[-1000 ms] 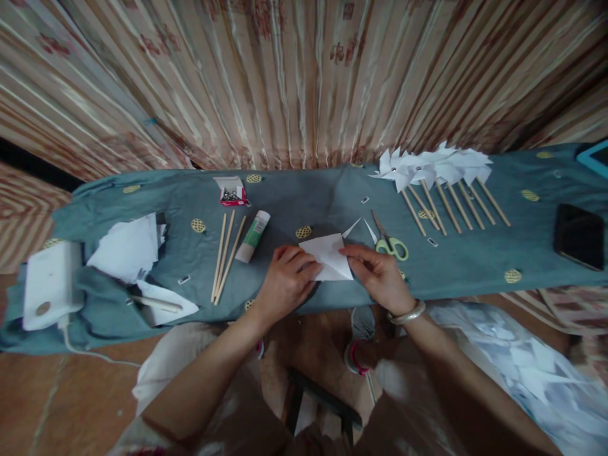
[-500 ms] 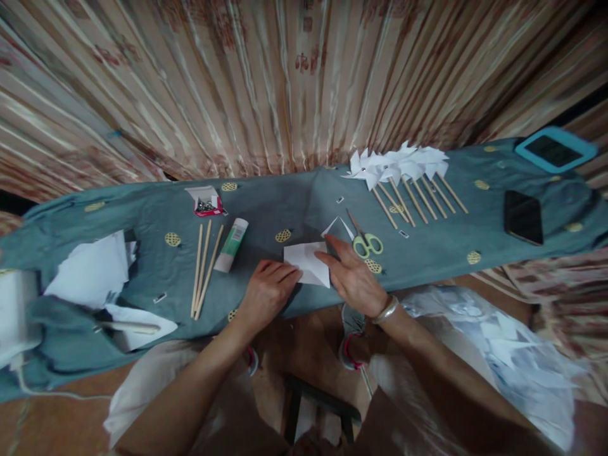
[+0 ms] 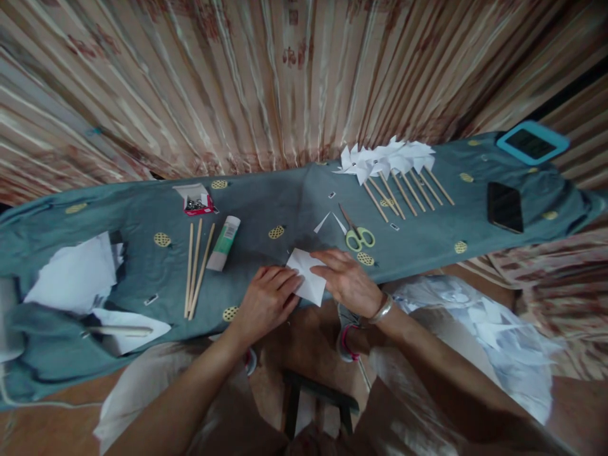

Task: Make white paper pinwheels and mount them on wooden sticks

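Note:
A small white paper square (image 3: 310, 283) with crease lines is held between my hands at the front edge of the cloth-covered table. My left hand (image 3: 270, 297) pinches its left side. On its right side, my right hand (image 3: 346, 278) grips the paper between thumb and fingers. Just beyond lie two thin paper slivers (image 3: 322, 222) and green-handled scissors (image 3: 360, 238). To the left are a glue stick (image 3: 224, 244), several wooden sticks (image 3: 190, 272) and an open red box (image 3: 198, 204) of small metal pieces.
White paper pinwheels (image 3: 389, 161) on sticks lie at the back right, near a black phone (image 3: 505, 207) and a blue-framed tablet (image 3: 532, 143). A paper stack (image 3: 73, 272) lies left; a plastic bag (image 3: 494, 329) is below the table's right side.
The paper has been turned to a diamond-like angle and brought slightly nearer the front edge. My right hand has closed in on it. The whole view has shifted a little.

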`<state>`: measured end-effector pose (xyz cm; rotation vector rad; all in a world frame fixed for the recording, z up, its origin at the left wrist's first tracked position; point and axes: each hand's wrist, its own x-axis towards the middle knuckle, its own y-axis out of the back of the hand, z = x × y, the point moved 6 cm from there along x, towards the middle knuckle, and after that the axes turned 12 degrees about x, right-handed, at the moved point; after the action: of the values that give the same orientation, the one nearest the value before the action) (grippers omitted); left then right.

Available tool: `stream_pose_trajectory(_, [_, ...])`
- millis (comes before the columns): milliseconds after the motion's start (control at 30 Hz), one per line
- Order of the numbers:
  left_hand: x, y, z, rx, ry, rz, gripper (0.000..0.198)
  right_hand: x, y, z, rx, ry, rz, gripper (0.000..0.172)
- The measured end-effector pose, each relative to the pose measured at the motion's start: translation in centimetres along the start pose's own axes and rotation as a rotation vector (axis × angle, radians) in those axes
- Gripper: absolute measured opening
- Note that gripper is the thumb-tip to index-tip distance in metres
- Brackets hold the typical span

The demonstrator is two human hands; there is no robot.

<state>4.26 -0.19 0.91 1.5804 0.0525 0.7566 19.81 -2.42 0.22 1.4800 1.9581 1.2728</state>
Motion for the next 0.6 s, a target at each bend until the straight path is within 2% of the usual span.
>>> stream_pose_trajectory(100, [-0.2, -0.1, 0.2, -0.004, -0.023, -0.009, 0.018, -0.3, 0.1, 0.5, 0.069, 0.006, -0.003, 0.032])
stream_pose_trajectory(233, [-0.5, -0.1, 0.1, -0.026, 0.004, -0.012, 0.018, -0.5, 0.5, 1.5, 0.213, 0.004, 0.004, 0.026])
stream_pose_trajectory(600, [-0.8, -0.7, -1.1, -0.255, 0.206, -0.049, 0.024, 0.6, 1.1, 2.7, 0.509, -0.13, 0.064, 0.022])
